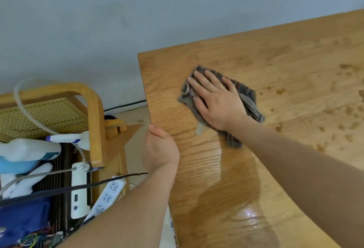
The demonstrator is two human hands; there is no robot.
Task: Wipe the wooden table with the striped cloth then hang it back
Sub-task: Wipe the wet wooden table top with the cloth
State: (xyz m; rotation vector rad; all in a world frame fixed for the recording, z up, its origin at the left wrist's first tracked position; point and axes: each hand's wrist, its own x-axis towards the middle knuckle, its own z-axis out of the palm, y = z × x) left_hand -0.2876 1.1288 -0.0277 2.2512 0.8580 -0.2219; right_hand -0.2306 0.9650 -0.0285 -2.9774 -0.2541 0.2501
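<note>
The wooden table (285, 54) fills the right half of the view, its left corner near the grey wall. A crumpled grey striped cloth (249, 100) lies on the table near that corner. My right hand (214, 100) presses flat on the cloth, fingers spread and pointing up-left. My left hand (159, 149) grips the table's left edge, thumb on top and fingers curled under. A wet sheen covers the wood below the cloth, and dark damp spots dot the table to the right.
A wooden cart (92, 121) with a perforated yellow shelf stands to the left of the table. It holds a white spray bottle (29, 149), a white power strip (107, 196), cables and blue items. A grey wall (98, 21) runs behind.
</note>
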